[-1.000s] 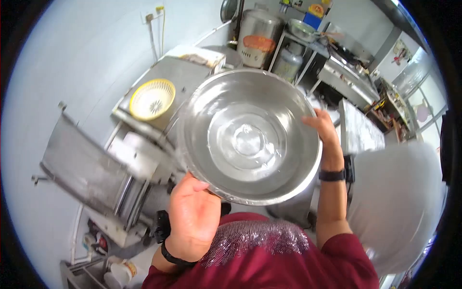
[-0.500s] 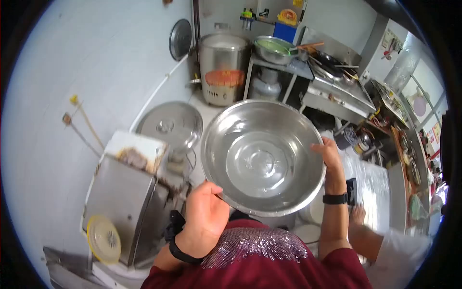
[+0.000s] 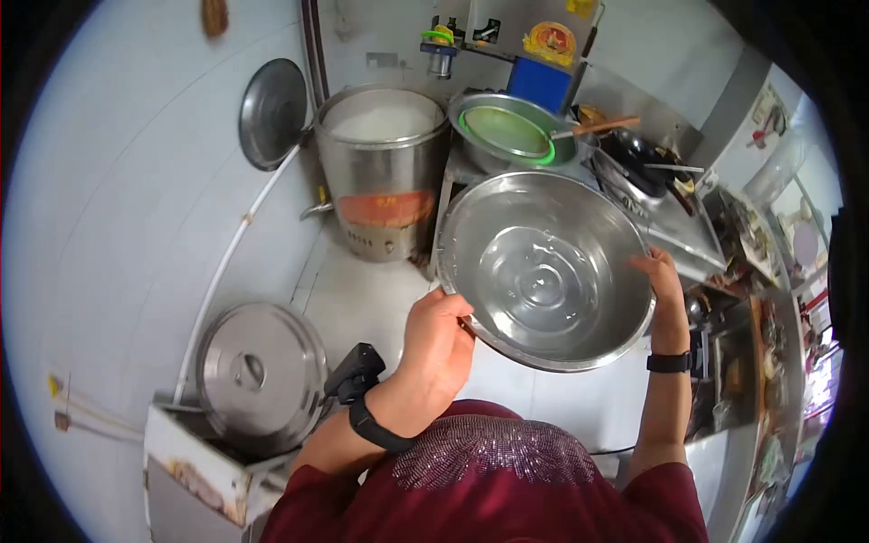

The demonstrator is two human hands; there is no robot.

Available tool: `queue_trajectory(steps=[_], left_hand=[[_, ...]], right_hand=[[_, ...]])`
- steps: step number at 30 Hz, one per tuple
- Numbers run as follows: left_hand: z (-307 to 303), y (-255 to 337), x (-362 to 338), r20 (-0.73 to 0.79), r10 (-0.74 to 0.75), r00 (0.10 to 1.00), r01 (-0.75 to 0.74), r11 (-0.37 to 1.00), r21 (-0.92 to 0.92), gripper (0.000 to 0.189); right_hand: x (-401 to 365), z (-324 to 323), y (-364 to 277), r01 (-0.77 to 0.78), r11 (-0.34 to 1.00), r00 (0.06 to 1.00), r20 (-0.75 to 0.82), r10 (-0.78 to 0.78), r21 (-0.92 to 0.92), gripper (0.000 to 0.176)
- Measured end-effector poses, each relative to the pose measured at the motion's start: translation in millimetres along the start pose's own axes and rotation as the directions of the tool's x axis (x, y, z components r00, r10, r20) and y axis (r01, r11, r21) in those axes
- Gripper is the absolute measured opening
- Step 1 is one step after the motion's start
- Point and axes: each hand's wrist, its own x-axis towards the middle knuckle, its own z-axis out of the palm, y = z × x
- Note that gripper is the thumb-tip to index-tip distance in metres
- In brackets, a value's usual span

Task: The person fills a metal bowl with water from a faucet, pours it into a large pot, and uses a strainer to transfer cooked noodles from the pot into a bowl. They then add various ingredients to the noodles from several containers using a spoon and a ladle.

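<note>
A wide stainless steel basin (image 3: 484, 226) with clear liquid in its bottom is held up in front of my body. My left hand (image 3: 434, 348) grips its near left rim, thumb over the edge. On the right rim, my right hand (image 3: 663, 276) is closed with the thumb inside and the fingers hidden behind the wall. Just beyond the basin stands a metal bowl (image 3: 466, 149) on a small table, with a green-rimmed strainer (image 3: 507, 129) resting in it. The strainer's wooden handle (image 3: 606, 126) points right.
A tall steel cooking barrel (image 3: 380, 172) with whitish contents stands at the back left. A round lid (image 3: 262, 389) leans at the lower left, near a metal cabinet (image 3: 195, 507). Another lid (image 3: 273, 113) hangs on the wall. A stove with a black wok (image 3: 634, 163) is at the right.
Both hands have carried the basin forward and slightly right, closer to the barrel and the table. The view has moved forward too; another person's arm at lower right has left the view.
</note>
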Motion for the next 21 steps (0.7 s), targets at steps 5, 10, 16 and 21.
queue_trajectory(steps=[5,10,16,21], left_hand=[[50.6,5.3,153.5,-0.026,-0.049,0.998,0.05,0.998,0.032,0.017],[97.0,2.5,269.7,-0.071,-0.091,0.993,0.09,0.996,-0.019,0.012],[133.4,-14.0,367.4,-0.195,-0.126,0.973,0.137,0.99,0.042,0.006],[145.7,-31.9,418.5,-0.275,-0.181,0.944,0.178,0.983,-0.034,0.004]], right_hand=[[140.9,-35.9,-26.9,-0.06,0.989,0.992,-0.115,0.045,-0.133,0.025],[267.9,-75.7,-24.0,-0.075,0.989,0.987,-0.149,0.055,-0.13,0.03],[381.0,-89.8,-44.9,-0.21,0.962,0.977,-0.065,0.201,-0.174,0.024],[458.7,-151.5,-2.2,0.229,0.893,0.971,0.159,-0.18,-0.388,0.036]])
